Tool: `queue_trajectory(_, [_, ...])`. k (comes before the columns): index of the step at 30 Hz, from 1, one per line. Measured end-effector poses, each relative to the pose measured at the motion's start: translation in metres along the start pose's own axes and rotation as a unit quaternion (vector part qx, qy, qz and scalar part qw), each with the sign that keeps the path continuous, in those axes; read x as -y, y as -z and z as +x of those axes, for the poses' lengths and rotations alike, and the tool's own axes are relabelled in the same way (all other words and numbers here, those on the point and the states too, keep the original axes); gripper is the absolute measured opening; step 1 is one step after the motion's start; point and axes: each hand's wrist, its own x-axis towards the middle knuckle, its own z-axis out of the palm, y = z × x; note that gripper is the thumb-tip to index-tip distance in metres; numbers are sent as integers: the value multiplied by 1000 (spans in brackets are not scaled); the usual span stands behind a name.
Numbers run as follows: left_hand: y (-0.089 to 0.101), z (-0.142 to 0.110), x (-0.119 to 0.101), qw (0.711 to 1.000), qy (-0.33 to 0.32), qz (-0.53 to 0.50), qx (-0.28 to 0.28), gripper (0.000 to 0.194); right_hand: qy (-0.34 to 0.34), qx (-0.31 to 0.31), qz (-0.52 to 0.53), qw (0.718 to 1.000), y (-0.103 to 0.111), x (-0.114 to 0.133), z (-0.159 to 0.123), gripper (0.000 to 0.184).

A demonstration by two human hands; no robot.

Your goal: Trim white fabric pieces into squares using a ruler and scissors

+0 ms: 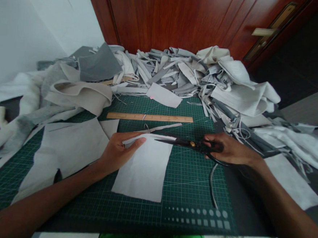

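My left hand (121,149) pinches the upper edge of a pale fabric piece (144,172) between thumb and fingers. The piece hangs down towards me over the green cutting mat (189,186). With my right hand (225,148) I grip black scissors (192,143) by the handles. Their blades point left and lie along the fabric's top edge, with a narrow strip above them. Just beyond my hands, a thin cut strip (166,127) lies on the mat. A wooden ruler (159,118) rests farther back.
Heaped grey and white fabric scraps (162,70) line the back, before a wooden door (177,18). Larger pale fabric (69,149) lies left, with a rolled beige piece (81,93) behind it. At right are a flat pale piece (290,180) and a grey strip (212,186).
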Motion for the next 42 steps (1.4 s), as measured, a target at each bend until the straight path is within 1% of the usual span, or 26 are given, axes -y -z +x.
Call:
queue_trajectory(5, [-1, 0, 2, 1000, -21, -6, -5, 24, 10, -1, -4, 1000, 0, -1, 0, 20])
queue_trajectory(11, [-1, 0, 4, 1000, -14, -16, -4, 25, 20, -9, 0, 1000, 0, 0, 0, 21])
queue_trajectory(14, [-1, 0, 4, 1000, -16, -22, -1, 22, 11, -9, 6, 1000, 0, 1, 0, 20])
queue_trajectory(18, [-1, 0, 3, 999, -17, -30, 6, 24, 5, -8, 17, 1000, 0, 1, 0, 20])
queue_trajectory(22, [-2, 0, 5, 1000, -17, -25, -1, 23, 8, -7, 26, 1000, -1, -1, 0, 22])
queue_trajectory(25, [-2, -1, 7, 999, -17, -31, 6, 22, 12, -9, 28, 999, -1, -1, 0, 26])
queue_trajectory(28, [-1, -1, 7, 999, -12, -38, 13, 25, 15, -13, 32, 999, -1, -2, 1, 30])
queue_trajectory(34, [1, 0, 0, 998, 6, -56, 31, 28, 9, -13, 10, 1000, -3, -6, 1, 30])
queue_trajectory(42, [2, 0, -3, 998, 27, -43, 32, 29, -2, -23, 1, 1000, -4, -7, 2, 31])
